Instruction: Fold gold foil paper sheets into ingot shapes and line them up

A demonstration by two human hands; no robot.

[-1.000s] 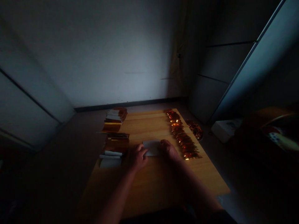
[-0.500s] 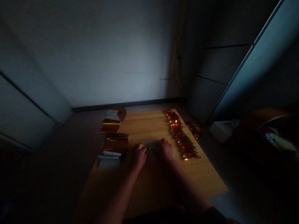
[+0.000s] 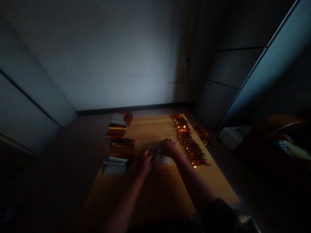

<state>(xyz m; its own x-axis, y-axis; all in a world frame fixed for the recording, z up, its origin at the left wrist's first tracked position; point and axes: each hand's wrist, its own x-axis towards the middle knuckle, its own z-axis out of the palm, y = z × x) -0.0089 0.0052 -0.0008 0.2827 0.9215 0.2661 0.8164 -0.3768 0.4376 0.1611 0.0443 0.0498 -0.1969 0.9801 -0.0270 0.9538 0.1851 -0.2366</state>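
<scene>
Two hands of yours are at work over the pale sheet (image 3: 163, 159), which lies flat near the middle of the wooden table (image 3: 150, 127). Your left hand (image 3: 146, 160) is at the sheet's left edge, fingers bent; your right hand (image 3: 168, 147) reaches across its far part, fingers curled down. Blur and dim light hide your fingertips, so you cannot tell whether either hand grips the sheet or only presses on it. Along the table's left side you have bundles of coppery sheets (image 3: 118, 132) and, nearer you, white sheets (image 3: 115, 169). To your right runs a row of shiny orange folded pieces (image 3: 194, 152). Beyond the table's right edge sit a glittering heap (image 3: 203, 135) and a white box (image 3: 229, 137), whose darker top patch is too dim to read.
</scene>
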